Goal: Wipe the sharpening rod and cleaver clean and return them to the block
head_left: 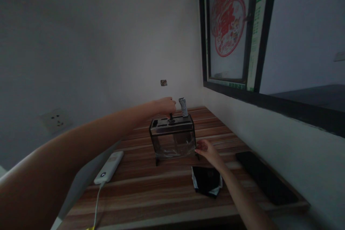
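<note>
A box with clear sides and a dark frame (172,145) stands on thin legs on the wooden table; its top panel is shiny and has dark slots. My left hand (167,105) is closed just above the top, over a short black upright piece (171,116). What its fingers hold is too small to make out. Beside that piece a crumpled silvery strip (183,107) stands up from the top. My right hand (204,147) is at the box's lower right edge, fingers curled and gripping its side.
On the striped wooden table (151,194) lie a black pouch-like piece with pale edges (207,180), a long dark flat object (265,178) by the right wall, and a white power bank (109,168) with a cable. A wall socket (56,120) is at left. A framed window (229,25) is at right.
</note>
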`<state>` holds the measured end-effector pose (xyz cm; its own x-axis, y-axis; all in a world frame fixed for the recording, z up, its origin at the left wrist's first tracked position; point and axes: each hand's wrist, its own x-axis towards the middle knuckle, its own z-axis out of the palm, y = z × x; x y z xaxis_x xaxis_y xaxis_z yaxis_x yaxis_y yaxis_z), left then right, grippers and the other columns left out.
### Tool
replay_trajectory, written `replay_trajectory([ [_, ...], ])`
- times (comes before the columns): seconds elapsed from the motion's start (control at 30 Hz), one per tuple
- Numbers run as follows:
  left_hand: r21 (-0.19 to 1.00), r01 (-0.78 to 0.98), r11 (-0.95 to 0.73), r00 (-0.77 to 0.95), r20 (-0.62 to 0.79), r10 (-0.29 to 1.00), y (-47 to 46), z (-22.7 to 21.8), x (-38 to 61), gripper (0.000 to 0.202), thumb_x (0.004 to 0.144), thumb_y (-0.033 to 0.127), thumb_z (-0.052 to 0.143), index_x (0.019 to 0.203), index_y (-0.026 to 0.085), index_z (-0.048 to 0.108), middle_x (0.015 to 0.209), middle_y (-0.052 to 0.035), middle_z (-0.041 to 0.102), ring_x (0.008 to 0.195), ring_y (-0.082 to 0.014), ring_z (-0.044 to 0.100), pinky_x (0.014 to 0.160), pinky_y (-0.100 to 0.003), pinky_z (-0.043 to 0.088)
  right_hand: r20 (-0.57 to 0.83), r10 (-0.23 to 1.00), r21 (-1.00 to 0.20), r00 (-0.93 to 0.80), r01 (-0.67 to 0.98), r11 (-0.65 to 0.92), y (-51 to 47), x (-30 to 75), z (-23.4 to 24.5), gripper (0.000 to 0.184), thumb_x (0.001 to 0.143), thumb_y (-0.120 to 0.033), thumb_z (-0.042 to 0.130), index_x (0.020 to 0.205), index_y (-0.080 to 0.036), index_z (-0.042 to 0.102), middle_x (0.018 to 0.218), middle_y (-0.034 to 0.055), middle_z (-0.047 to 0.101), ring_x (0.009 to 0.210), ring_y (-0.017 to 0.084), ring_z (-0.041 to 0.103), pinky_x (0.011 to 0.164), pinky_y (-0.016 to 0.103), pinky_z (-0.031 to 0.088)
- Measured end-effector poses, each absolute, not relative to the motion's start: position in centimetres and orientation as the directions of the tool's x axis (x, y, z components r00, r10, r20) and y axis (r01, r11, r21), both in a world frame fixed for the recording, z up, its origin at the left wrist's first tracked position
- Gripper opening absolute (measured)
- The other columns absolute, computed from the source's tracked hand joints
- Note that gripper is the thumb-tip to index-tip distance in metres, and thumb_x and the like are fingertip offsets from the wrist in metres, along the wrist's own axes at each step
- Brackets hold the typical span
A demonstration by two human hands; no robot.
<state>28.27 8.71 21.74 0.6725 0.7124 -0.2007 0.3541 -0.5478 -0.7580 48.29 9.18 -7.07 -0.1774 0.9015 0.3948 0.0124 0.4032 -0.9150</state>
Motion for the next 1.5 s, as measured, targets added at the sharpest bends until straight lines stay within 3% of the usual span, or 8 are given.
replay_trajectory([
  [0.43,-0.767,0.386,-0.513,0.699,-0.120,0.705,8.6,20.4,28.2,0.011,0.066,0.025,0.078,0.062,0.020,0.069,0.074,-0.0069,0.072,0.086,-0.0205,0.059,0.071,-0.028,0.033,0.407,0.895,-0.906,-0.183,0.040,0.420,9.5,48.4,-7.4,0.031,0.059,-0.033,0.075,0.083,-0.020,0.058,0.074,0.0019,0.065,0.072,0.019,0.062,0.073,0.035,0.050],
  [0.83,-0.776,0.385,-0.500,0.687,-0.120,0.716,8.8,20.4,28.2,0.016,0.065,0.032,0.079,0.066,0.019,0.069,0.077,-0.0071,0.073,0.084,-0.0193,0.062,0.071,-0.028,0.034,0.409,0.893,-0.903,-0.188,0.057,0.426,9.8,48.6,-7.7,0.030,0.061,-0.032,0.073,0.084,-0.020,0.058,0.076,0.0019,0.064,0.073,0.019,0.063,0.073,0.034,0.050],
  [1.5,-0.739,0.366,-0.565,0.745,-0.130,0.654,6.8,20.1,30.0,0.026,0.070,0.030,0.076,0.092,0.018,0.068,0.096,-0.0106,0.071,0.091,-0.0223,0.064,0.073,-0.029,0.042,0.399,0.898,-0.909,-0.187,0.047,0.414,9.5,48.6,-7.2,0.030,0.060,-0.030,0.073,0.084,-0.020,0.059,0.075,0.0017,0.065,0.072,0.020,0.063,0.073,0.035,0.049],
])
